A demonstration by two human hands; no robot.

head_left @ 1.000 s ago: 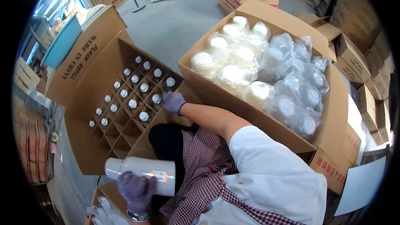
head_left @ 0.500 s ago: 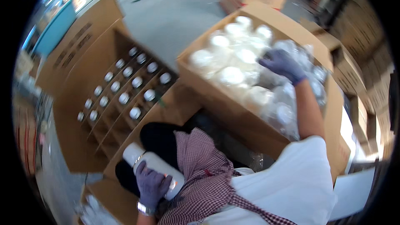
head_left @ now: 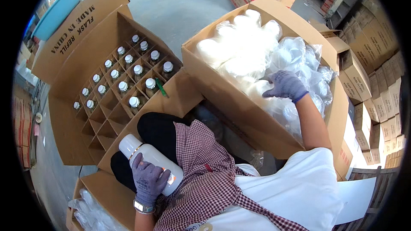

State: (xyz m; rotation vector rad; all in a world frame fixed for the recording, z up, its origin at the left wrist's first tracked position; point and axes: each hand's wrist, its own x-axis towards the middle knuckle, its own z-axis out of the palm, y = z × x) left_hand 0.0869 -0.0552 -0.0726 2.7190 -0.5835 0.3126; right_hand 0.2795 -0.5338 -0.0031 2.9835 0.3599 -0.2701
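My left hand (head_left: 150, 179), in a grey-purple glove, is closed around a white flask (head_left: 160, 162) with a white cup lid and a gold band, lying tilted across my lap. My right hand (head_left: 287, 86), gloved alike, reaches into the large carton (head_left: 239, 109) at the right. Its fingers are bent and apart, against a white rounded piece (head_left: 259, 90) among several plastic-wrapped white ones; a firm hold does not show. Crumpled clear plastic bags (head_left: 295, 53) fill that carton's right side.
A divided carton (head_left: 77, 124) at the left holds several glass bottles with white caps (head_left: 123, 86); some near cells are bare. A green tool (head_left: 162, 87) sits on its divider. Another carton with plastic bags (head_left: 92, 211) stands at lower left. Stacked cartons (head_left: 355, 75) line the right.
My right hand has come nearer to me over the wrapped white pieces. My left hand still holds the flask. The view has shifted slightly and is sharper.
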